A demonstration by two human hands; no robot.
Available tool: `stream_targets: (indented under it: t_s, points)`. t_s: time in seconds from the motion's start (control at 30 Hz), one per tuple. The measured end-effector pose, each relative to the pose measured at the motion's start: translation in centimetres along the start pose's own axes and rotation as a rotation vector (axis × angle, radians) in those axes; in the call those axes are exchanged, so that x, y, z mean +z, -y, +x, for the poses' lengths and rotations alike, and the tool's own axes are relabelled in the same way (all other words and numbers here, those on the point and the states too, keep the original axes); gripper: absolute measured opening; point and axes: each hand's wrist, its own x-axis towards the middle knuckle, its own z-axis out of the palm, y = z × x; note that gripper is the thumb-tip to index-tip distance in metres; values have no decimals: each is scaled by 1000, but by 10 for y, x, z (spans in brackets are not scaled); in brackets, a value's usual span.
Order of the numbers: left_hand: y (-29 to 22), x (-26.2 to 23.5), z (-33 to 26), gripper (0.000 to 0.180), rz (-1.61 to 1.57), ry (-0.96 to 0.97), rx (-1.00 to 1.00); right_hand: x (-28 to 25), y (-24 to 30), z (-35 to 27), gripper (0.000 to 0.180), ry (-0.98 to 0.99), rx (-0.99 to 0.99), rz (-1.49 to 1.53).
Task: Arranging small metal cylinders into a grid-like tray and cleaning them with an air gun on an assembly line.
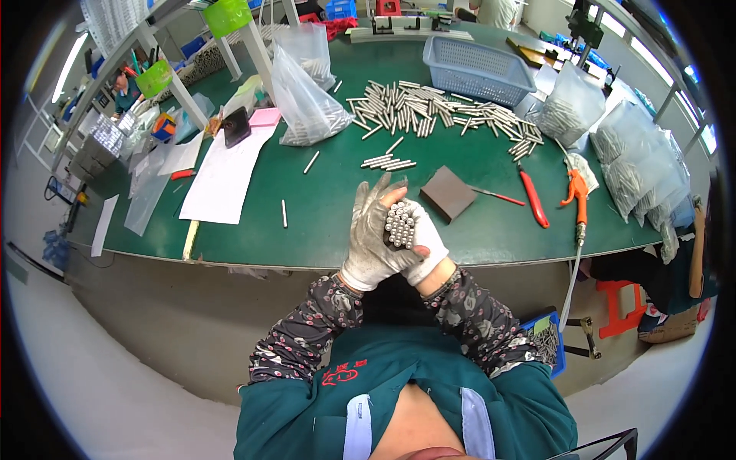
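Note:
A bundle of shiny metal pins [399,225] sits between my two gloved hands at the table's near edge, with the round ends facing up. My left hand [369,236], in a grey-stained white glove, wraps the bundle from the left. Around its right side curls my right hand [431,239], in a cleaner white glove with bare fingertips showing. Just beyond my fingers lies a short row of loose pins [388,162]. A brown rectangular block [448,193] rests to the right of my hands.
Farther back spreads a heap of pins [414,107] before a blue-grey plastic basket [479,70]. Red-handled pliers [533,199] and an orange air gun [578,195] lie at right, near bagged pins [636,157]. Left are paper sheets [226,180] and a phone [236,126].

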Motion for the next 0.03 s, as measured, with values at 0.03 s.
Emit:
stream_targets:
  t_s: [0.03]
  points:
    - [-2, 1, 1, 97, 28, 2, -5, -7, 1, 3, 25, 192, -18, 26]
